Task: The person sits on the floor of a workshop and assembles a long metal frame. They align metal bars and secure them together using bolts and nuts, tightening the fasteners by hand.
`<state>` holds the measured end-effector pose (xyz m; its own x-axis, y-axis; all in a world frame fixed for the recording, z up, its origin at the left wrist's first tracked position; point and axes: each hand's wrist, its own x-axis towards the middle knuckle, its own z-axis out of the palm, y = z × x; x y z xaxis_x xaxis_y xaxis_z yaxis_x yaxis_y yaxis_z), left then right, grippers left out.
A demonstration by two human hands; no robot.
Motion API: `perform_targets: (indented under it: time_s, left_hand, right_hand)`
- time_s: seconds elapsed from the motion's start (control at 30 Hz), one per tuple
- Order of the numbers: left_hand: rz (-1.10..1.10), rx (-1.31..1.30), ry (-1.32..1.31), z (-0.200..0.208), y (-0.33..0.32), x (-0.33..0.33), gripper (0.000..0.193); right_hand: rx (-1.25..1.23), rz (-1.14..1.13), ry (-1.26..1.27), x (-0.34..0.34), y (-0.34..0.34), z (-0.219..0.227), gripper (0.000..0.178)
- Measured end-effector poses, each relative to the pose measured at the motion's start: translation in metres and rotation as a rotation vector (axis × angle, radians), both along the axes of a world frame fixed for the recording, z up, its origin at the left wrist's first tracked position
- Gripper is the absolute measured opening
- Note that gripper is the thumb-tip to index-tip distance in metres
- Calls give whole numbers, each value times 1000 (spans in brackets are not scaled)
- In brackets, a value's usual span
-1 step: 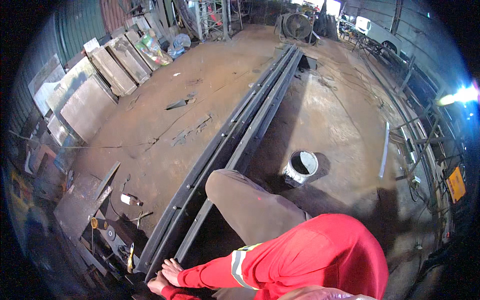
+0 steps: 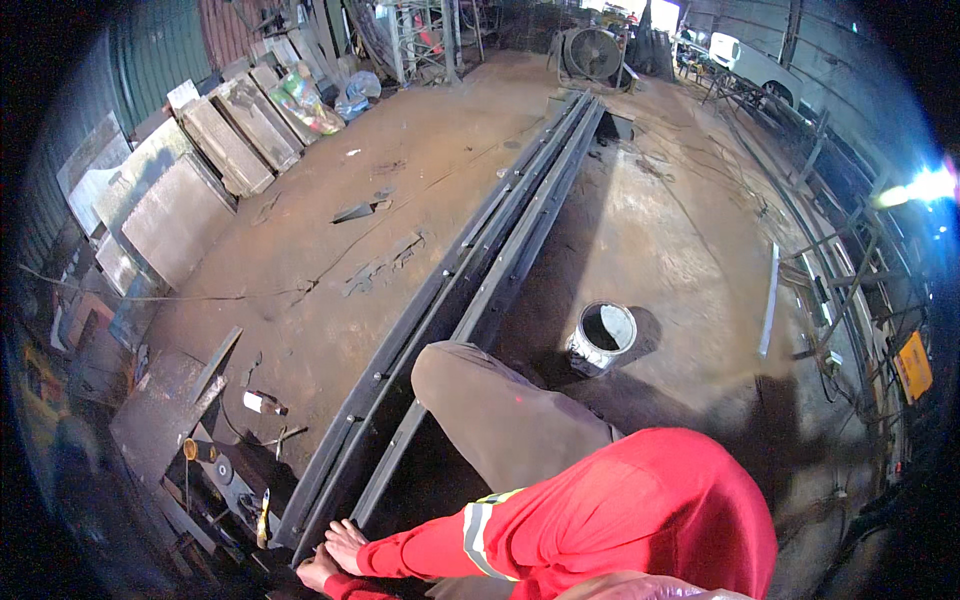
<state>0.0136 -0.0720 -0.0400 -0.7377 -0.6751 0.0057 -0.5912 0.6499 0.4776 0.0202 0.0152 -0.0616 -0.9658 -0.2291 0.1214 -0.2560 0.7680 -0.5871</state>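
A long dark steel beam (image 2: 440, 290), made of parallel rails with bolts along them, runs from the lower left to the far middle. At its near end my left hand (image 2: 318, 569) is closed, with the fingers curled against the beam's edge; part of its grip is hidden. Just above it, my right hand (image 2: 345, 546) rests on the beam with its fingers stretched out and slightly apart. My right arm reaches across in a red sleeve with a reflective band. A bent knee in brown trousers (image 2: 510, 410) is beside the beam.
A white bucket (image 2: 604, 334) stands right of the beam. A brush (image 2: 263, 518), a bottle (image 2: 264, 403) and metal plates (image 2: 165, 400) lie at the left. Panels (image 2: 180, 220) lean along the left wall. A large fan (image 2: 592, 53) stands beyond the beam; bright light glares at right.
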Motion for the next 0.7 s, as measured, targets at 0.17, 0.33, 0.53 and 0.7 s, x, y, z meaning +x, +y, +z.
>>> perform_targets:
  time_s: [0.17, 0.33, 0.53, 0.7]
  left_hand:
    - [-42, 247, -57, -23, -15, -10, 37]
    - [-93, 522, -116, -36, -45, -4, 40]
    - [-124, 481, -101, -16, -30, 4, 37]
    - [56, 377, 138, -27, -24, -1, 36]
  right_hand:
    - [11, -16, -76, -5, 9, 2, 13]
    - [-15, 55, -21, 1, 3, 6, 10]
    - [-1, 71, 11, 4, 9, 3, 12]
    - [59, 81, -32, 2, 6, 4, 14]
